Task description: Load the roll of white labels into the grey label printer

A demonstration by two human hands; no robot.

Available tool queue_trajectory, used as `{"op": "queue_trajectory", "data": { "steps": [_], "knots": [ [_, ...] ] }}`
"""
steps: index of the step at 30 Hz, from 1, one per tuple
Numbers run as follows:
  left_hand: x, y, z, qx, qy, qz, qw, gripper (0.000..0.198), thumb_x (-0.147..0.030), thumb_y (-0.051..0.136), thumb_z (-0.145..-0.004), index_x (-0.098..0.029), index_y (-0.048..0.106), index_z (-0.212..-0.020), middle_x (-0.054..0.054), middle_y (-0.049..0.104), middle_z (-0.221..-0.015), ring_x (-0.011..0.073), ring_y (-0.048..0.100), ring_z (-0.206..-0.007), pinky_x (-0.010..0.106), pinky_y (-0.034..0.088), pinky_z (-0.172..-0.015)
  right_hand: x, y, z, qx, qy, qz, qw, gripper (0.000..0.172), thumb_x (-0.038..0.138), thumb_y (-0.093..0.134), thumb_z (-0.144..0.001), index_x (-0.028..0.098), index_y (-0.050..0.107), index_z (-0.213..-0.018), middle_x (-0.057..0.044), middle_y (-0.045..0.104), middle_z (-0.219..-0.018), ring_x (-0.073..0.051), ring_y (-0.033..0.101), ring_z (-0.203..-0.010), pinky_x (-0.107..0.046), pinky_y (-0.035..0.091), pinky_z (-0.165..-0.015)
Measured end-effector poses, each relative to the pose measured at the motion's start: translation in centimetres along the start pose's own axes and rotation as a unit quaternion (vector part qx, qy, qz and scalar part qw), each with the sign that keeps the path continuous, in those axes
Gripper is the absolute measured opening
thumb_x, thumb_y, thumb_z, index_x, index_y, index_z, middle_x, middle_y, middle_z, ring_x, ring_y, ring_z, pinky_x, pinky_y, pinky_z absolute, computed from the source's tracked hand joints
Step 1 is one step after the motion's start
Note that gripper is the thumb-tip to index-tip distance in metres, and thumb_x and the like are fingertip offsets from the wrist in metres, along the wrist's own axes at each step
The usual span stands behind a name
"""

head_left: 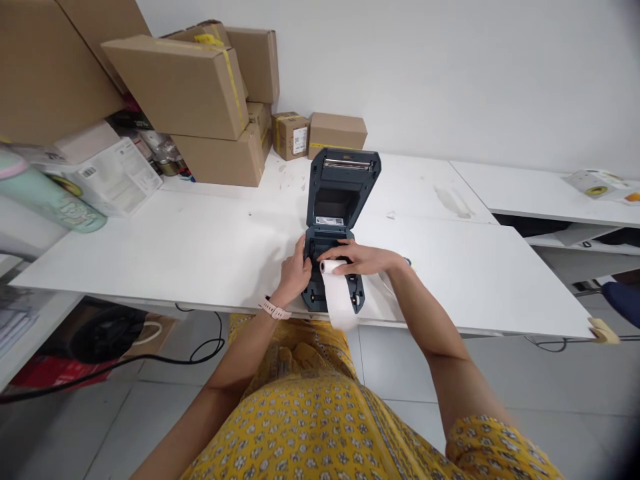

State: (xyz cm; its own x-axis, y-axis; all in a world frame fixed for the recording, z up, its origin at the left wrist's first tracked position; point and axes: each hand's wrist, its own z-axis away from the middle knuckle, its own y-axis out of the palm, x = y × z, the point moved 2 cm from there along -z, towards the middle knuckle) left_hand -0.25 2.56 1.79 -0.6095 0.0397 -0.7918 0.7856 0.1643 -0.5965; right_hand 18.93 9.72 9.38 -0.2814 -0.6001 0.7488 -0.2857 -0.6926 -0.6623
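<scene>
A dark grey label printer (311, 293) stands at the table's front edge with its lid (344, 159) raised. My right hand (356, 259) is closed round a small white paper roll (328, 267) over the printer's open bay. From the roll, a loose strip of paper (341, 303) hangs down over the printer's front. My left hand (295, 272) grips the printer's left side wall, its fingers partly hidden there.
Cardboard boxes (175, 87) are stacked at the back left, beside a white carton (107, 177) and a mint-green bottle (55, 197). Two smaller boxes (338, 131) stand against the wall behind the printer. A thin white cable (386, 283) lies right of the printer.
</scene>
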Motion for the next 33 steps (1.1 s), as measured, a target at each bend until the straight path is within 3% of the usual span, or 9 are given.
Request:
{"op": "queue_trajectory", "data": {
  "steps": [3,7,9,11,13,17,20,27,33],
  "knots": [
    [0.2,0.1,0.2,-0.015,0.006,0.007,1.0,0.069,-0.025,0.048,-0.09,-0.02,0.032,-0.157,0.01,0.075,-0.102,0.0308,0.071,-0.09,0.045,0.05,-0.092,1.5,-3.0,4.2,-0.068,-0.047,-0.082,0.993,0.051,0.059,0.075,-0.078,0.027,0.073,-0.119,-0.006,0.077,-0.112,-0.029,0.071,-0.107,-0.057,0.047,-0.108],
    [0.0,0.2,0.3,-0.014,0.002,-0.011,1.0,0.067,-0.027,0.047,-0.091,-0.018,0.034,-0.156,0.011,0.074,-0.099,0.0315,0.071,-0.088,0.047,0.05,-0.091,0.6,-6.9,11.4,-0.345,-0.184,-0.141,0.909,0.047,0.069,0.082,-0.062,0.034,0.068,-0.091,0.002,0.067,-0.067,-0.025,0.07,-0.067,-0.061,0.056,-0.094],
    [-0.2,0.1,0.3,-0.013,-0.005,-0.027,1.0,0.065,-0.025,0.045,-0.092,-0.016,0.035,-0.155,0.012,0.074,-0.096,0.0322,0.07,-0.089,0.048,0.05,-0.091,-1.4,-8.0,14.2,-0.482,-0.171,-0.156,0.845,0.05,0.07,0.08,-0.064,0.038,0.064,-0.099,0.001,0.068,-0.077,-0.026,0.071,-0.074,-0.058,0.057,-0.094],
    [-0.5,0.0,0.4,-0.01,-0.013,-0.046,0.999,0.063,-0.023,0.042,-0.093,-0.016,0.037,-0.155,0.01,0.074,-0.092,0.0305,0.07,-0.087,0.046,0.05,-0.089,-4.3,-8.3,15.6,-0.544,-0.103,-0.181,0.813,0.053,0.061,0.08,-0.068,0.038,0.061,-0.112,-0.001,0.07,-0.095,-0.026,0.072,-0.092,-0.053,0.056,-0.097],
    [-0.9,-0.1,0.4,-0.001,-0.021,-0.065,0.998,0.062,-0.021,0.04,-0.093,-0.017,0.037,-0.155,0.009,0.074,-0.091,0.028,0.07,-0.086,0.043,0.051,-0.088,-7.8,-8.0,15.8,-0.573,-0.03,-0.217,0.789,0.058,0.048,0.085,-0.067,0.033,0.059,-0.117,-0.001,0.07,-0.101,-0.023,0.072,-0.097,-0.047,0.056,-0.095],
    [-1.4,-0.2,0.4,0.005,-0.034,-0.09,0.995,0.062,-0.019,0.04,-0.093,-0.018,0.037,-0.155,0.009,0.075,-0.099,0.0269,0.071,-0.092,0.04,0.05,-0.089,-15.1,-5.9,15.0,-0.643,0.126,-0.23,0.719,0.059,0.038,0.089,-0.052,0.024,0.057,-0.1,0.005,0.066,-0.083,-0.014,0.066,-0.074,-0.033,0.056,-0.074],
    [-1.6,-0.3,0.4,0.003,-0.038,-0.101,0.994,0.06,-0.02,0.041,-0.093,-0.018,0.039,-0.154,0.009,0.075,-0.1,0.0271,0.071,-0.092,0.041,0.051,-0.089,-18.4,-3.7,14.3,-0.646,0.19,-0.215,0.708,0.056,0.034,0.088,-0.048,0.022,0.056,-0.092,0.006,0.063,-0.078,-0.012,0.059,-0.066,-0.029,0.052,-0.066],
    [-1.2,-0.2,0.4,0.001,-0.028,-0.1,0.995,0.059,-0.021,0.041,-0.094,-0.017,0.04,-0.153,0.009,0.074,-0.096,0.0276,0.071,-0.09,0.042,0.051,-0.087,-19.8,-0.5,13.0,-0.582,0.232,-0.217,0.749,0.055,0.033,0.088,-0.046,0.021,0.06,-0.093,0.003,0.065,-0.079,-0.015,0.059,-0.067,-0.03,0.052,-0.063],
    [-0.7,0.0,0.4,-0.006,-0.018,-0.07,0.997,0.059,-0.02,0.043,-0.094,-0.018,0.04,-0.153,0.009,0.075,-0.094,0.0278,0.071,-0.098,0.041,0.051,-0.091,-18.7,2.1,16.2,-0.59,0.223,-0.249,0.735,0.057,0.04,0.08,-0.058,0.027,0.059,-0.109,-0.005,0.07,-0.112,-0.022,0.07,-0.101,-0.041,0.056,-0.09]
  ]
}}
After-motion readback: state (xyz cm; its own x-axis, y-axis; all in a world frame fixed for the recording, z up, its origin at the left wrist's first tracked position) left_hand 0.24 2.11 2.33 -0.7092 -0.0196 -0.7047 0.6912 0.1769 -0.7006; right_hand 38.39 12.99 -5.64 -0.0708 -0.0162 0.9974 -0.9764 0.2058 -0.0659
